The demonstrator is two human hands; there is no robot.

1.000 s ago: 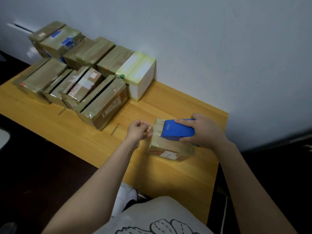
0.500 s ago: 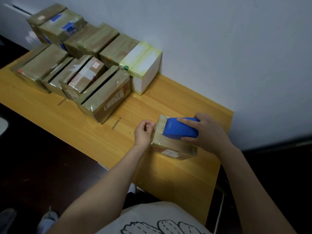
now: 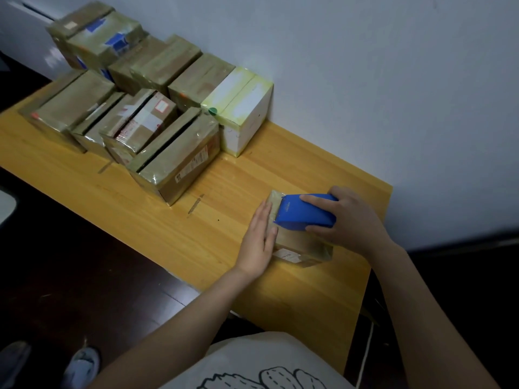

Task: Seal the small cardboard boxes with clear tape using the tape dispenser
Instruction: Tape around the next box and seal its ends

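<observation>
Starting nearest: white shirt (image 3: 252,363) with a black line print at the bottom edge; one shoe (image 3: 81,363) on the dark floor (image 3: 70,262) to the left. Both forearms reach out over the wooden table (image 3: 196,234).

Left hand (image 3: 259,242): fingers straight and together, palm laid flat against the left side of the box (image 3: 297,242), gripping nothing.

Right hand (image 3: 351,220): fingers over the top and thumb on the near side of the blue dispenser (image 3: 304,213), wrapped firmly round it.

Box position: near the right end of the table, well apart from the others, with a label on its near face and glossy tape on its faces. The dispenser sits on its top, toothed edge near the left end.

Farther left: taped boxes (image 3: 174,153) packed in two rows, touching one another, some raised on others at the far end. A white box (image 3: 244,113) with yellowed tape closes the back row, just beside the wall (image 3: 365,80).
</observation>
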